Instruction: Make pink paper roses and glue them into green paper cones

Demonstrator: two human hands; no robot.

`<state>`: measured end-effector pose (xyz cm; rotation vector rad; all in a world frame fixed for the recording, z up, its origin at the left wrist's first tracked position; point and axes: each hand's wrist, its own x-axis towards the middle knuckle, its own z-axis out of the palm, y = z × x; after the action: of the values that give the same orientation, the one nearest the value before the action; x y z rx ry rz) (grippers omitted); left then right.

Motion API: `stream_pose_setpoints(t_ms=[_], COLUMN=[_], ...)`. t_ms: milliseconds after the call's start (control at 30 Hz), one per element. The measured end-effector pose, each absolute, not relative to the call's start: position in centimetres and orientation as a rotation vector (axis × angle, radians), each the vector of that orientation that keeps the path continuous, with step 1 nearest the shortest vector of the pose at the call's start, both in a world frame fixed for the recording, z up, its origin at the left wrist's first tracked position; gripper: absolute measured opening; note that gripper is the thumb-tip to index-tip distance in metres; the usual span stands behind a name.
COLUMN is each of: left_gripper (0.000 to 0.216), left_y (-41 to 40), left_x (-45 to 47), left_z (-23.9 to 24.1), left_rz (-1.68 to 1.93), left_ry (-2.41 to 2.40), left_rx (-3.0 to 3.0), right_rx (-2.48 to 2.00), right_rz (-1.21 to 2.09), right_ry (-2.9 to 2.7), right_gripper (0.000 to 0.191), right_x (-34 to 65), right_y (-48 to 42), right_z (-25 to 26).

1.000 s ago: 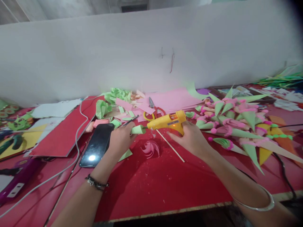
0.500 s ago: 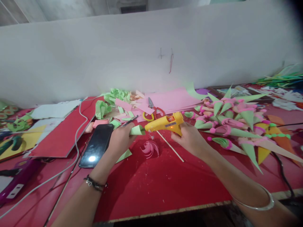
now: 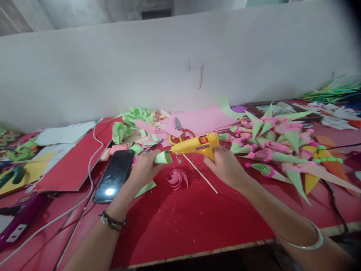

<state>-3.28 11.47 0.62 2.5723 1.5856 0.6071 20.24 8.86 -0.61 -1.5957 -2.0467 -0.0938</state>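
Note:
My left hand (image 3: 145, 168) is closed round a small green paper cone (image 3: 162, 157), its wide mouth turned to the right. My right hand (image 3: 225, 165) grips a yellow hot glue gun (image 3: 196, 145) by the handle, and the nozzle touches the cone's mouth. A thin glue thread hangs below the nozzle. Under the two hands a pink paper spiral flower (image 3: 177, 178) and a thin wooden stick (image 3: 200, 174) lie on the red board (image 3: 183, 222).
A black phone (image 3: 114, 175) lies left of my left hand, beside a grey cable (image 3: 90, 165). Scissors (image 3: 180, 130), pink sheets and green scraps sit behind the glue gun. Several finished green and pink cones (image 3: 276, 146) are piled at right. A white wall runs behind.
The glue gun's nozzle has dipped slightly and closed onto the cone's mouth. Both hands stay almost in place; the view has shifted a little.

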Motion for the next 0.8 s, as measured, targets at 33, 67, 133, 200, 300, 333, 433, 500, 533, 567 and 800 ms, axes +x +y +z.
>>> stream_pose_setpoints(t_ms=[33, 67, 133, 200, 300, 333, 433, 500, 533, 567, 800], left_gripper=[0.006, 0.005, 0.004, 0.004, 0.005, 0.006, 0.007, 0.006, 0.006, 0.008, 0.012], left_y=[11.5, 11.5, 11.4, 11.4, 11.3, 11.3, 11.3, 11.4, 11.5, 11.5, 11.9], left_x=[-3.3, -3.2, -3.1, -3.0, -2.9, -2.8, -2.8, -2.9, -2.9, -3.0, -3.5], left_z=[0.6, 0.6, 0.6, 0.6, 0.6, 0.6, 0.4, 0.1, 0.0, -0.1, -0.4], left_rz=[0.610, 0.610, 0.602, 0.597, 0.618, 0.630, 0.652, 0.660, 0.671, 0.683, 0.691], left_ry=[1.579, 1.573, 1.573, 1.567, 1.532, 1.519, 1.507, 1.524, 1.536, 1.544, 1.557], left_rx=[2.573, 2.572, 2.565, 2.561, 2.570, 2.579, 2.625, 2.670, 2.706, 2.757, 3.066], right_rx=[-1.584, -1.574, -1.561, -1.553, -1.530, -1.524, -1.503, -1.483, -1.473, -1.465, -1.433], right_rz=[-0.095, -0.096, -0.094, -0.091, -0.078, -0.069, -0.034, 0.016, 0.068, 0.134, 0.383], right_ry=[-2.039, -2.026, -1.993, -1.955, -1.922, -1.918, -1.906, -1.885, -1.868, -1.848, -1.811], right_gripper=[0.032, 0.033, 0.034, 0.037, 0.040, 0.039, 0.036, 0.033, 0.031, 0.030, 0.028], right_x=[20.2, 20.2, 20.1, 19.9, 19.7, 19.7, 19.6, 19.6, 19.5, 19.5, 19.4], right_y=[8.9, 8.9, 8.8, 8.7, 8.6, 8.6, 8.6, 8.6, 8.6, 8.6, 8.4], right_z=[-0.6, -0.6, -0.5, -0.3, -0.1, -0.1, -0.1, -0.1, 0.0, 0.0, 0.5])
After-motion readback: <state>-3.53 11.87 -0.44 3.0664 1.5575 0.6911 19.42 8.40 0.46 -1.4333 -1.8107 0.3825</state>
